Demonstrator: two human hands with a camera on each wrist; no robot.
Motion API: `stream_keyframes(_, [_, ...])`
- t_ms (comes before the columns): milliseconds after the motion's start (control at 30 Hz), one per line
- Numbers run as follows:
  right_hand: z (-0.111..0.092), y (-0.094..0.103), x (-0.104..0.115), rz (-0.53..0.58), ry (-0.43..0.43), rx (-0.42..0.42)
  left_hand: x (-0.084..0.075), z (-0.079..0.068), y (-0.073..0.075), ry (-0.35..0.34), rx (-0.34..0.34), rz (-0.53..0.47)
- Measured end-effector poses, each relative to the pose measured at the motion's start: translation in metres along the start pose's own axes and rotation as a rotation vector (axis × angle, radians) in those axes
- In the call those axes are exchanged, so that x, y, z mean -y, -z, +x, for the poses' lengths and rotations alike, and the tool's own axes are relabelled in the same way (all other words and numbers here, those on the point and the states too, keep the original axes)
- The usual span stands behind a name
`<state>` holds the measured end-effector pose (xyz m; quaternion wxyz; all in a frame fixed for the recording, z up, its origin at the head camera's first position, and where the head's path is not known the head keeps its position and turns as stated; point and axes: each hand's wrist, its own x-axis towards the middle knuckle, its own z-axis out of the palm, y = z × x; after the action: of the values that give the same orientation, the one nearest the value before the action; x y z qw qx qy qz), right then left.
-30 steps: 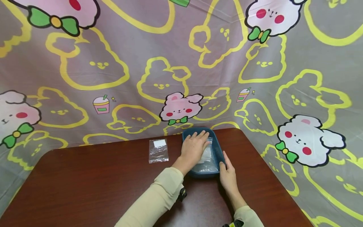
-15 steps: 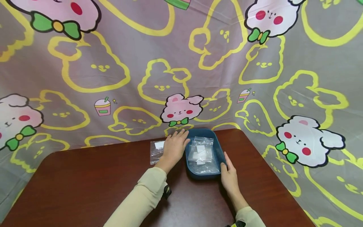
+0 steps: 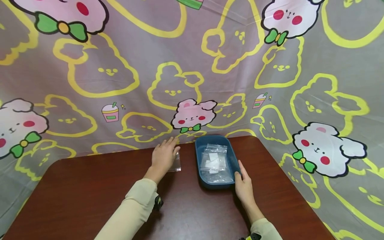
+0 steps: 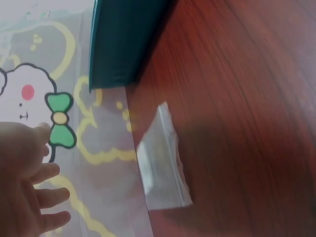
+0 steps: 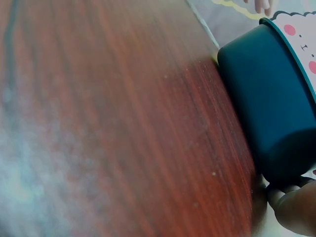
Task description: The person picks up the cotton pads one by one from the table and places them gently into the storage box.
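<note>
My left hand hovers over a small clear zip bag on the table, its fingers spread and nothing gripped. In the left wrist view the zip bag lies flat, apart from the fingers of the hand. On the right, my right hand holds the near right side of a dark blue plastic bin, thumb at the rim. Several clear zip bags with white pieces lie overlapping inside the bin. The right wrist view shows the bin's outer wall and part of the right hand.
A dark reddish-brown wooden table carries everything. Cartoon-printed cloth hangs as walls behind and to the right, close to the table's far edge and the bin.
My left hand has moved left, out of the bin and over to the zip bag on the table, uncovering the bags inside. The right hand keeps its hold; the bin has barely shifted.
</note>
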<state>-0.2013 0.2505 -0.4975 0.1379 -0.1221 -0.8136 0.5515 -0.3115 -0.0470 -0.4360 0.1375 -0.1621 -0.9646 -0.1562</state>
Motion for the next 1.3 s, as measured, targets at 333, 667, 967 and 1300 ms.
stream_keyframes(333, [0.001,0.000,-0.003,-0.012,-0.015,-0.001,0.012,-0.004,-0.001,0.044,0.037,-0.010])
stream_keyframes(667, [0.002,-0.001,-0.004,-0.025,-0.017,-0.012,0.017,-0.003,-0.023,0.081,0.102,-0.058])
stream_keyframes(967, [0.002,-0.001,-0.004,-0.018,-0.020,-0.009,0.018,-0.008,-0.045,0.111,0.171,-0.129])
stream_keyframes(1300, [0.003,0.000,-0.006,-0.011,-0.044,0.012,0.017,-0.011,-0.058,0.090,0.254,-0.140])
